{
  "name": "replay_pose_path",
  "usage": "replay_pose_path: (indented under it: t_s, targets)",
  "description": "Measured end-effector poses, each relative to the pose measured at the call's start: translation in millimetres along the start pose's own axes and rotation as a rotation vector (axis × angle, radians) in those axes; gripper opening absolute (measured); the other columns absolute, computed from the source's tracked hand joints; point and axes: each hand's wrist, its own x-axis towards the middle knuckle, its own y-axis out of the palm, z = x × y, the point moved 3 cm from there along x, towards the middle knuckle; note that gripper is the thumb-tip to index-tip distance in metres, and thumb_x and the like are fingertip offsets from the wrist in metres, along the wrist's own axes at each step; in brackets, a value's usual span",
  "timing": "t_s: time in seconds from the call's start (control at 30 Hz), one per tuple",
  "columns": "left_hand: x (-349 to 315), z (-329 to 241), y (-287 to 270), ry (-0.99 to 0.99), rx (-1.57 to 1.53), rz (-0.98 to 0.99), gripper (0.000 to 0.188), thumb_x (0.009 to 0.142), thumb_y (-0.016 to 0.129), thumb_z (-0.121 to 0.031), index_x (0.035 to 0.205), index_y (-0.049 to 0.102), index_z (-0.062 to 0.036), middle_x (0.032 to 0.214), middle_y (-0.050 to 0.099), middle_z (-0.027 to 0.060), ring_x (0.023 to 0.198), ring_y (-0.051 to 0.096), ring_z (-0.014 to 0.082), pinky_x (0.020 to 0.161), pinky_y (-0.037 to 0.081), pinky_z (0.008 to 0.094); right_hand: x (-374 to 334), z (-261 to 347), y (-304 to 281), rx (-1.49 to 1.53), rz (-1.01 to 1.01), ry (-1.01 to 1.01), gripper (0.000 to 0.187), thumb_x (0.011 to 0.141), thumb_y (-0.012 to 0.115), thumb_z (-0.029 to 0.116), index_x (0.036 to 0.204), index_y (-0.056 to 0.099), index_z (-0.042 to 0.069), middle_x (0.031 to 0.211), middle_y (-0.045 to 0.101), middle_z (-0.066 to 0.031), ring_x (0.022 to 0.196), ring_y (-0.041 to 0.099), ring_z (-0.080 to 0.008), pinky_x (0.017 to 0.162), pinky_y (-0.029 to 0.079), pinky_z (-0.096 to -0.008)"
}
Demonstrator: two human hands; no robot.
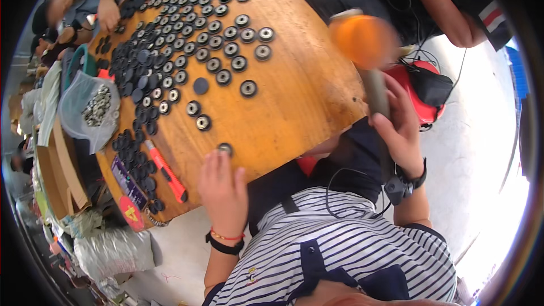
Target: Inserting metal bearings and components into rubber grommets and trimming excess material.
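Note:
My right hand [402,122] grips the grey handle of a mallet [362,42], raised past the table's right edge. Its orange head is blurred by motion. At the table's near edge, my left hand [222,192] reaches in with fingers stretched forward and thumb apart. Its fingertips touch a small black wheel with a metal bearing centre [225,148], partly covering it. Many similar black wheels [248,88] lie across the tabletop, the nearest ones just beyond my left fingers. A plain dark disc [201,85] lies among them.
A wooden table [294,96] holds a red utility knife [165,171], a purple box [128,182] and plain black discs. A clear bag of small metal parts [97,107] sits at left. Another person's hand [108,14] works at far left; someone sits at right beside a red stool [416,90].

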Motion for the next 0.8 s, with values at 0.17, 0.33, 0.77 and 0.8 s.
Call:
replay_pose_path:
  t_s: [0.17,0.33,0.77,0.8]
  targets:
    - [41.3,-106.3,39.7,0.4,-0.274,0.041,0.046,0.083,0.067,-0.021,0.121,0.057,0.0018,0.128,0.055,0.0172,0.123,0.046,0.0354,0.105,0.032,0.0482,-17.0,23.4,-31.9,-0.073,-0.174,0.172,0.049,0.082,0.068,0.01,0.123,0.045,-0.002,0.079,0.055,-0.0027,0.061,0.054,-0.0067,0.052,0.042,-0.0194]
    - [88.9,-150.8,83.2,0.561,-0.392,0.043,0.057,0.083,0.065,-0.021,0.131,0.047,0.0022,0.134,0.049,0.0176,0.127,0.042,0.036,0.107,0.03,0.0487,-23.1,16.0,-44.4,-0.687,-0.054,0.054,0.037,0.082,0.069,0.012,0.113,0.055,-0.001,0.094,0.066,-0.0122,0.083,0.065,-0.0245,0.078,0.05,-0.0344]
    - [67.7,-112.6,84.3,0.391,-0.729,-0.127,0.07,0.089,0.062,-0.018,0.143,0.024,0.0058,0.143,0.035,0.0263,0.127,0.041,0.041,0.104,0.036,0.044,12.4,50.1,-27.4,-0.766,0.141,0.204,0.033,0.089,0.064,0.031,0.099,0.06,-0.001,0.077,0.062,-0.0186,0.069,0.063,-0.0329,0.062,0.048,-0.0375]
    - [66.6,-113.5,84.7,0.393,-0.761,-0.14,0.072,0.087,0.063,-0.018,0.143,0.023,0.0057,0.144,0.035,0.0251,0.128,0.04,0.0406,0.105,0.034,0.0437,8.6,56.8,-24.5,-0.579,0.017,0.061,0.035,0.089,0.062,0.034,0.096,0.059,-0.001,0.077,0.062,-0.02,0.068,0.062,-0.0348,0.061,0.048,-0.0386]
